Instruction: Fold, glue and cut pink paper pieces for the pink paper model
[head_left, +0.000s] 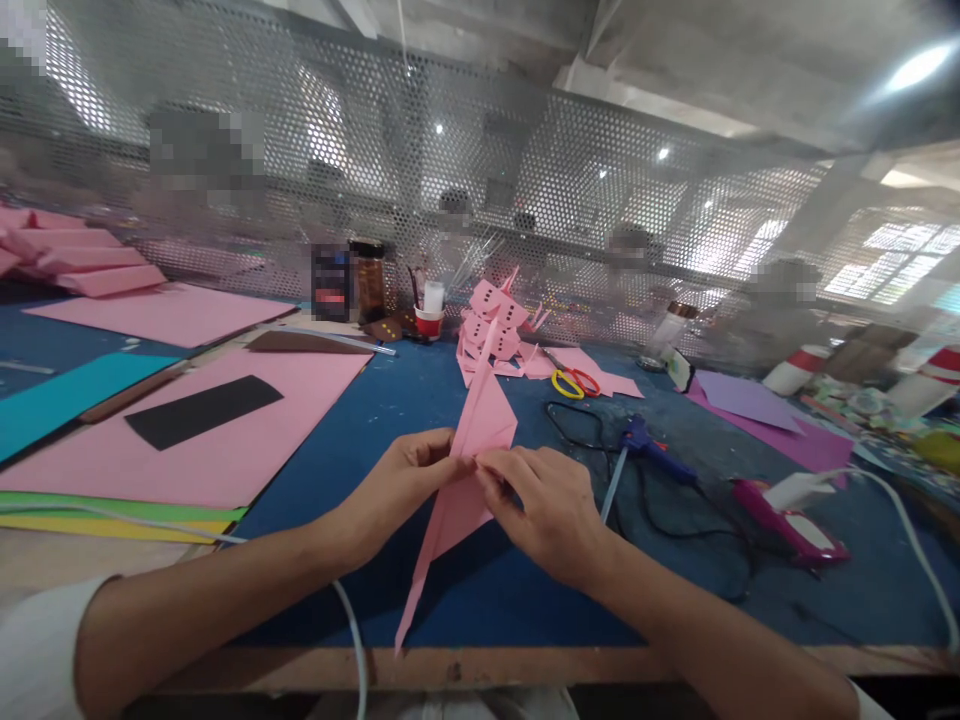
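A long folded piece of pink paper, pointed at its near end, is held tilted above the blue tabletop. My left hand pinches its left edge near the middle. From the right, my right hand is closed, thumb and forefinger pressed on the same paper close to the left fingertips. Just beyond stands a pink paper model with small black dots. Scissors with yellow and red handles lie to its right. A blue glue gun rests on the table right of my right hand.
Pink sheets with a black strip on top lie at left. A magenta power strip with a white cord is at right, near purple sheets. A red-and-white cup stands by the perforated metal screen at the back.
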